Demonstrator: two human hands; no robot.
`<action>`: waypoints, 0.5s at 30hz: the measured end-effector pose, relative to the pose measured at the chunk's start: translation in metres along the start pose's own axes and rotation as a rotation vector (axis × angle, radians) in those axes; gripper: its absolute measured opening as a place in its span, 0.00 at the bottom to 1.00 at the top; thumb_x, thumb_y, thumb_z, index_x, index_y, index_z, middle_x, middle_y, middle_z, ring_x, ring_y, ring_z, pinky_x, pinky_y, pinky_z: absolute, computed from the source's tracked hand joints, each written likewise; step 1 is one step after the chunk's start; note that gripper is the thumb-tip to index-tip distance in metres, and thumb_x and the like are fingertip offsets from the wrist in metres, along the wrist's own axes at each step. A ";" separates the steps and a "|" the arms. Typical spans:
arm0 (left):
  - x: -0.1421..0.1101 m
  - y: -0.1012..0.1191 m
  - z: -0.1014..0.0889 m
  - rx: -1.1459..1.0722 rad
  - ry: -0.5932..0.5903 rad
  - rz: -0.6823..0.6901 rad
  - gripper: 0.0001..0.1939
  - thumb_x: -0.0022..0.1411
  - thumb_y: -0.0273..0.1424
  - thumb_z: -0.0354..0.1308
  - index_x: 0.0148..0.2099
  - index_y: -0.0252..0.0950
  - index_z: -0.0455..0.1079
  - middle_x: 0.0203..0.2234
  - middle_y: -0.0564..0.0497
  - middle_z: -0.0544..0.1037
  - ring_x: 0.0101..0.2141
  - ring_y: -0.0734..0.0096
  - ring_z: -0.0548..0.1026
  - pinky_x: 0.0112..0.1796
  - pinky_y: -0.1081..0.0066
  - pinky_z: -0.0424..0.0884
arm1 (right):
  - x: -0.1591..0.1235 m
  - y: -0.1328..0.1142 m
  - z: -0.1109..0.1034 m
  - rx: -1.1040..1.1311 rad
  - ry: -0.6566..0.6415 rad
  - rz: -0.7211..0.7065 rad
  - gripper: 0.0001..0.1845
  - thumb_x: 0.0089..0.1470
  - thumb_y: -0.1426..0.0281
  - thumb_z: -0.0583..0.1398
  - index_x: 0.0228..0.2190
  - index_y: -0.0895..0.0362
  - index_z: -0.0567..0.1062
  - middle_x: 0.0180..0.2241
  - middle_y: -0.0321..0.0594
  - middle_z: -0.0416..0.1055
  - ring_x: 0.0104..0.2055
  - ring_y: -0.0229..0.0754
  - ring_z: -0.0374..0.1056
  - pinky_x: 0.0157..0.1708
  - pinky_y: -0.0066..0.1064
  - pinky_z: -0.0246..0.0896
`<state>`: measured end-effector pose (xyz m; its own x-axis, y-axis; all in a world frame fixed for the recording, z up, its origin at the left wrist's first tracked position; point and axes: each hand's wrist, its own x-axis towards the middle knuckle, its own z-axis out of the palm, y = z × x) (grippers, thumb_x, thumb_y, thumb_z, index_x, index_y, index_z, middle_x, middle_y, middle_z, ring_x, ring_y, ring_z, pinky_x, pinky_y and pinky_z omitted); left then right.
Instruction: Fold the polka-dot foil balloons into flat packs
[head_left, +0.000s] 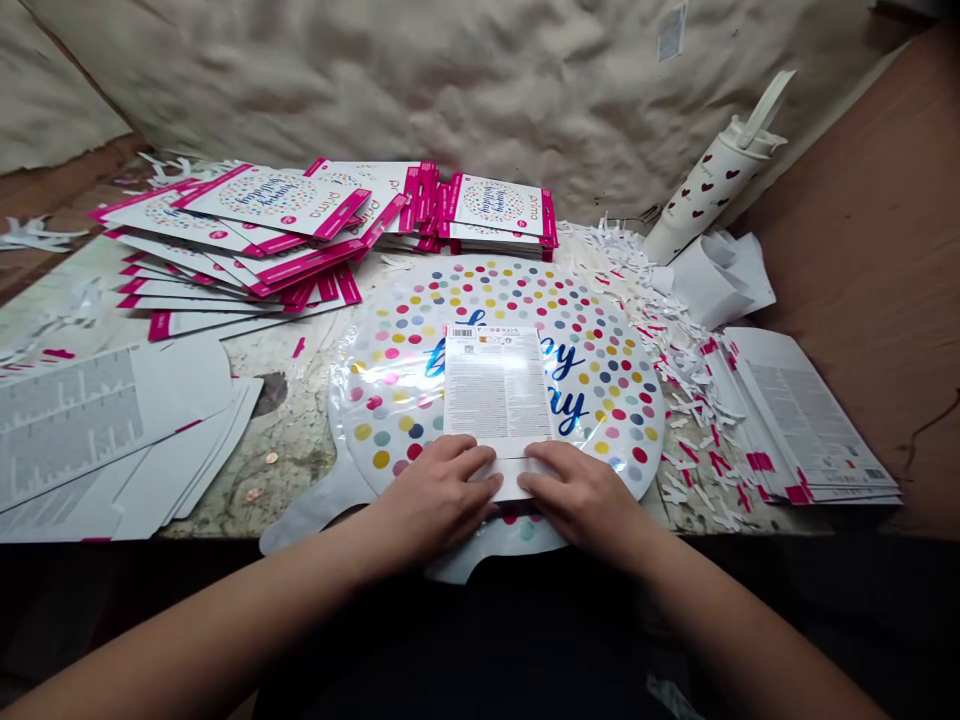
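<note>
A flat foil balloon [615, 400] with coloured dots and blue lettering lies in the middle of the table, its pale tail reaching to the near left. On top of it rests a white printed card [495, 390], text and barcode facing up, with a plain flap at its near end. My left hand [442, 485] grips the flap's left side, fingers bent over it. From the right, my right hand [577, 495] holds the same flap, fingertips close to those of the left. Both thumbs are mostly hidden beneath.
Pink-edged balloon packets [277, 205] are heaped at the back left, beside a neater stack [499, 210]. Unfolded cards [112, 430] lie at the left, folded ones [810, 420] at the right. Paper shreds [675, 370] surround the right side. A heart-patterned tumbler [709, 190] leans behind crumpled paper [724, 275].
</note>
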<state>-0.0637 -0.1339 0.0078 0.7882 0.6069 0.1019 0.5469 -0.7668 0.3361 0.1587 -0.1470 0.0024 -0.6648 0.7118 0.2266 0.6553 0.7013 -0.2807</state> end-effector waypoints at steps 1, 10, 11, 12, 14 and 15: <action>0.001 0.000 0.001 -0.027 0.021 -0.017 0.12 0.63 0.31 0.48 0.42 0.37 0.71 0.41 0.45 0.72 0.44 0.58 0.66 0.45 0.59 0.64 | 0.002 0.001 -0.002 0.049 -0.021 0.040 0.07 0.54 0.72 0.56 0.33 0.56 0.75 0.41 0.46 0.70 0.43 0.43 0.66 0.40 0.34 0.65; 0.019 -0.018 -0.002 -0.041 0.046 -0.504 0.07 0.62 0.32 0.48 0.35 0.36 0.65 0.28 0.49 0.69 0.31 0.63 0.68 0.33 0.65 0.65 | 0.021 0.015 -0.005 -0.095 -0.042 0.244 0.15 0.53 0.74 0.56 0.44 0.55 0.71 0.48 0.48 0.67 0.50 0.49 0.63 0.46 0.43 0.62; 0.018 -0.021 -0.003 -0.063 0.038 -0.484 0.07 0.62 0.30 0.46 0.37 0.36 0.65 0.30 0.49 0.70 0.32 0.64 0.69 0.34 0.66 0.66 | 0.021 0.014 -0.004 -0.115 -0.084 0.158 0.19 0.54 0.75 0.56 0.48 0.54 0.69 0.53 0.48 0.64 0.55 0.50 0.59 0.48 0.44 0.61; 0.016 -0.024 -0.004 -0.076 0.055 -0.457 0.09 0.62 0.27 0.45 0.40 0.37 0.66 0.34 0.48 0.70 0.34 0.64 0.69 0.35 0.66 0.66 | 0.021 0.012 -0.003 -0.134 -0.145 0.091 0.22 0.54 0.75 0.55 0.51 0.52 0.66 0.56 0.47 0.61 0.57 0.51 0.57 0.48 0.44 0.61; 0.011 -0.023 -0.007 -0.075 0.170 -0.419 0.13 0.60 0.24 0.44 0.44 0.37 0.66 0.41 0.45 0.69 0.41 0.61 0.68 0.40 0.63 0.65 | 0.023 0.007 -0.004 -0.212 -0.256 0.051 0.28 0.52 0.75 0.57 0.55 0.53 0.62 0.57 0.51 0.58 0.56 0.55 0.59 0.42 0.42 0.67; 0.008 -0.020 -0.010 -0.090 0.233 -0.416 0.14 0.60 0.25 0.44 0.45 0.37 0.67 0.41 0.44 0.69 0.42 0.60 0.68 0.42 0.62 0.64 | 0.025 0.004 -0.005 -0.269 -0.287 0.057 0.30 0.51 0.76 0.58 0.55 0.55 0.62 0.57 0.54 0.59 0.54 0.58 0.61 0.37 0.42 0.70</action>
<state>-0.0713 -0.1120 0.0112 0.4183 0.8966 0.1455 0.7673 -0.4345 0.4716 0.1466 -0.1262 0.0112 -0.6728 0.7371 -0.0634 0.7394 0.6729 -0.0228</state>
